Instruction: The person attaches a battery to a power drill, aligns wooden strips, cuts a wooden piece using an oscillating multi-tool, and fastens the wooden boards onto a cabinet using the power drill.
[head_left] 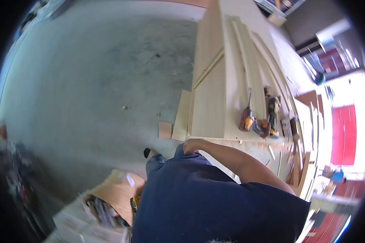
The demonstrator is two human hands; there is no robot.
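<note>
Apparently between handling steps, the right hand [192,146] sits against the jeans [179,151], curled fingers' contents impossible to tell, left hand out of view, while the drill [246,120] lies ahead on the wooden tabletop [232,121], where grasping it would call for a forward reach.

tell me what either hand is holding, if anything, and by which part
It cannot be told: the right hand curls against the jeans with its palm hidden, and the left hand is out of view.

A woodworking shop, with power drills [247,118] on boards [236,81].
</note>
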